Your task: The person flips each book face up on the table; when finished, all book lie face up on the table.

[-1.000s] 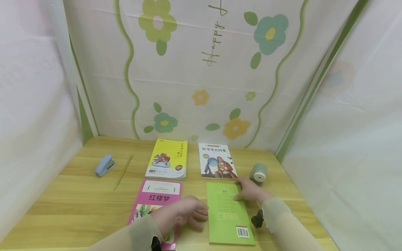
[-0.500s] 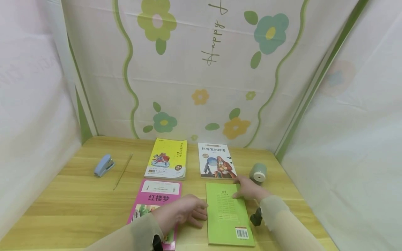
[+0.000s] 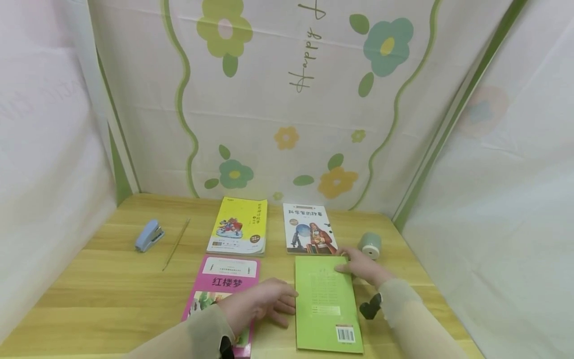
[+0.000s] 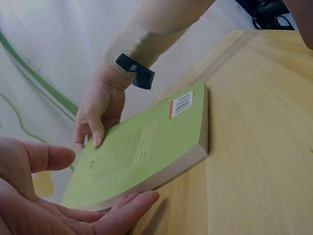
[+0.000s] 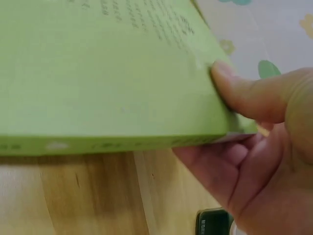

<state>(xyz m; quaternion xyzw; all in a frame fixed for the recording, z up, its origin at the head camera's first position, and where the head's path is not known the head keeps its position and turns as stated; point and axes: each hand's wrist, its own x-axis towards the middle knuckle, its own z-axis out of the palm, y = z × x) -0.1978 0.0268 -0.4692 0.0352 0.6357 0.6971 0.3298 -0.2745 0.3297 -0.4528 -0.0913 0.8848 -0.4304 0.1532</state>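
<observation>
A green book (image 3: 325,304) lies back cover up at the front of the table, its barcode toward the near edge. My right hand (image 3: 364,268) pinches its far right corner, the thumb on the cover and the other fingers beneath, as the right wrist view shows. That end of the book (image 5: 107,83) is raised off the table. Beside the book's left edge rests my left hand (image 3: 264,303), fingers nearly straight. In the left wrist view its fingertips lie at the page edge and its thumb stands apart from the cover. A pink book (image 3: 230,271) is partly hidden under the left forearm.
Behind lie a yellow book (image 3: 242,224) and a white book (image 3: 309,229). At the left are a blue stapler (image 3: 149,236) and a thin pencil-like stick (image 3: 176,244). A small green-and-white cylinder (image 3: 370,245) stands past the right hand. Cloth walls border the table.
The far end of the green book has risen slightly, and my right hand has moved up a little with its corner. The left hand has stayed almost still.
</observation>
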